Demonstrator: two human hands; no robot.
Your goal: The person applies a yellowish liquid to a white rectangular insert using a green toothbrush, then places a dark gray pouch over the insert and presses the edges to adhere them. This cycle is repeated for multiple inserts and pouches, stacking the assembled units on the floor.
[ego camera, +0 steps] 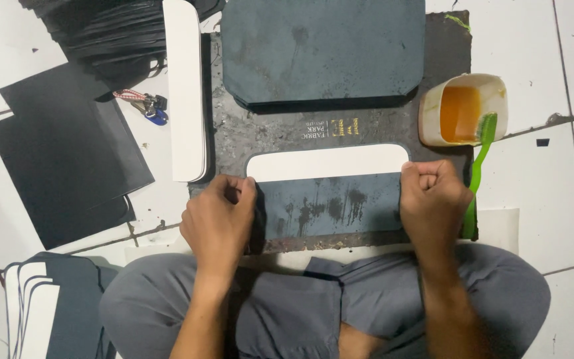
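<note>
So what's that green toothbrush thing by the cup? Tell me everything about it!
The green toothbrush looks like bright, glossy plastic. Its bristled head leans on the rim of a white cup holding orange liquid, and its long handle slants down onto the dark work mat, ending beside the right hand. The hand's fist lies right next to it; whether they touch is unclear.

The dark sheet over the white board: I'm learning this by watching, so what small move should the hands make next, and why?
Probably slide both hands outward, pressing flat. The left hand and right hand pin the dark sheet at its ends, and the white board shows above it.
</note>
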